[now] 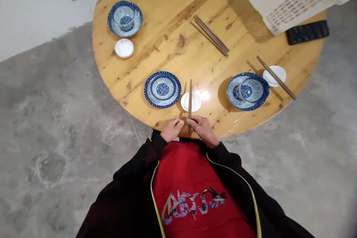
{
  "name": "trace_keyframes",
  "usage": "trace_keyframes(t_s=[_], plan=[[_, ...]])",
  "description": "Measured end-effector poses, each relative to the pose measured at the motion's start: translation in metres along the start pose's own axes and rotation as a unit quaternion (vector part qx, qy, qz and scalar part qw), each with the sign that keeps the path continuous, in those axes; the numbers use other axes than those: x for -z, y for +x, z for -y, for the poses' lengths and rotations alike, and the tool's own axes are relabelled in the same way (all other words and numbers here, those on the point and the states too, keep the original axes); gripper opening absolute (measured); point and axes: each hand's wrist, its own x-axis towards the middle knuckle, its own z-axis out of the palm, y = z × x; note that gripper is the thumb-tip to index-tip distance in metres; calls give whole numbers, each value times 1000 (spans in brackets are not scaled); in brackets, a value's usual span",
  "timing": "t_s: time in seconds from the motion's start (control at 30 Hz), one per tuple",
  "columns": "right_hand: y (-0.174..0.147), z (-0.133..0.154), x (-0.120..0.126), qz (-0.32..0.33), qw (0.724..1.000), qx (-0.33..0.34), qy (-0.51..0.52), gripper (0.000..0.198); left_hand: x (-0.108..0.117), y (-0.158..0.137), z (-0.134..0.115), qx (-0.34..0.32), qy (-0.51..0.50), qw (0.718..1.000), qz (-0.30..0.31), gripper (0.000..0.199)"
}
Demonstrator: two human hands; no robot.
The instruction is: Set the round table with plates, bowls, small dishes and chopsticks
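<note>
My right hand pinches a pair of brown chopsticks near their close end. They lie across a small white dish by the table's front edge. My left hand is beside them with its fingers curled in; nothing shows in it, and it looks apart from the chopsticks. Left of the dish sits a blue-and-white plate with a matching round piece on it, a bowl or smaller plate, I cannot tell which.
Right along the round wooden table are a plate with bowl and a white dish under chopsticks. Another plate with bowl sits far left. Several loose chopsticks, a white basket and a black phone lie beyond.
</note>
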Motion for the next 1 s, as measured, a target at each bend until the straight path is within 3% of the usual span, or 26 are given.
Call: trace_keyframes(t_s=[0.1, 0.2, 0.4, 1.0], plan=[[4, 4, -8, -19, 998, -6, 58, 43, 1, 4, 6, 32, -60, 995, 68, 30], [8, 5, -10, -20, 993, -17, 112, 44, -2, 8, 5, 104, -154, 976, 114, 26], [13, 1, -9, -7, 988, -34, 149, 43, -1, 6, 1, 211, -274, 928, 140, 21], [15, -10, -1, 0, 988, -31, 150, 46, -11, 7, 8, 216, -287, 929, 85, 15]])
